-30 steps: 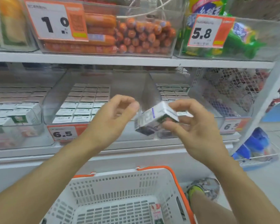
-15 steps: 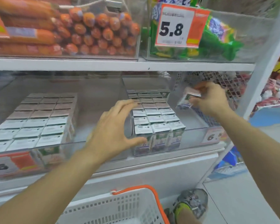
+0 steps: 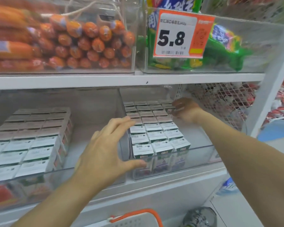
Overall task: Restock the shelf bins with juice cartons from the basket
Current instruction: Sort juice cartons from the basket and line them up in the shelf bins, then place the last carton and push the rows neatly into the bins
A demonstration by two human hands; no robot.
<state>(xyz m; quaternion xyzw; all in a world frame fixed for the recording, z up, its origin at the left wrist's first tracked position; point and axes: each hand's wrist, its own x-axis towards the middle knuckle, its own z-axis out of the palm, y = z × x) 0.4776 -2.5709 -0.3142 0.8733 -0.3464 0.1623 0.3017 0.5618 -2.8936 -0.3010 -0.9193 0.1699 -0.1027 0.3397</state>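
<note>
Head view: the right hand (image 3: pixel 184 110) reaches deep into the right bin (image 3: pixel 202 147), fingers curled round a carton (image 3: pixel 170 110) at the back of the rows. The left hand (image 3: pixel 105 154) hovers spread, holding nothing. Both bins look well stocked; only the basket (image 3: pixel 136 218) rim shows, so I cannot tell what remains.

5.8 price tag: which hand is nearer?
Right. The right hand reaches deep into the carton bin, below the 5.8 price tag. The left hand hovers at the bin's front, lower left.
</note>
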